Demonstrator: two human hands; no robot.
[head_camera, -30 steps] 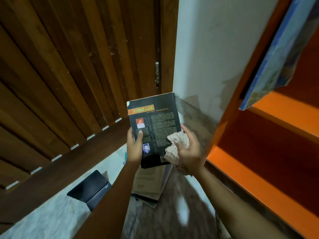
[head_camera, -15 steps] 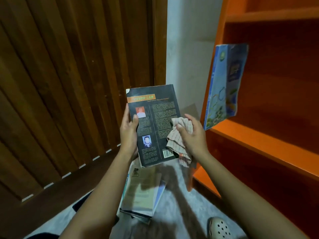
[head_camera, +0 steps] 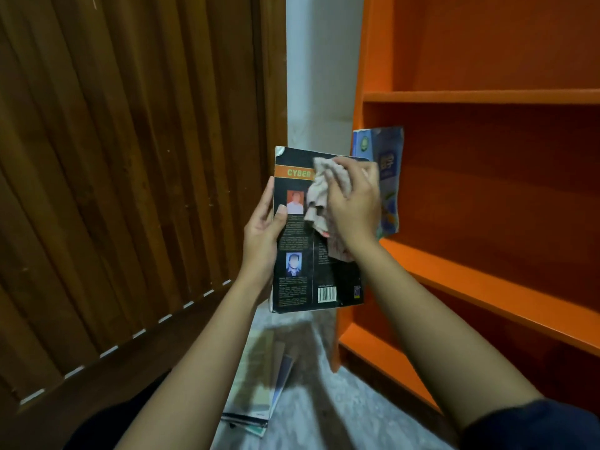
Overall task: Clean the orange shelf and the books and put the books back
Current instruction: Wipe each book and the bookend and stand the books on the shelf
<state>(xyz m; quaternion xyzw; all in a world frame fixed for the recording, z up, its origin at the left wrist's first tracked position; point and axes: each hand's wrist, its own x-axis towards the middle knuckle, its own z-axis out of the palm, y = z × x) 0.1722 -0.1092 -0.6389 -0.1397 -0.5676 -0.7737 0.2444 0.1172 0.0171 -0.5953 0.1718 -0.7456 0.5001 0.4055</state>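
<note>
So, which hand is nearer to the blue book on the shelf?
Right. The right hand, holding a cloth against the black book, is just beside the blue book. The left hand grips the black book's left edge, farther away.

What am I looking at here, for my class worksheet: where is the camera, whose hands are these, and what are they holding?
There is no machine. A person wears one wide camera on the head, so the picture looks forward and down at their own two hands. The left hand grips a black book by its edge. The right hand holds a crumpled cloth against the book's back cover. At the right is the orange shelf, with a blue book standing on one board. A stack of books lies on the floor.
</note>
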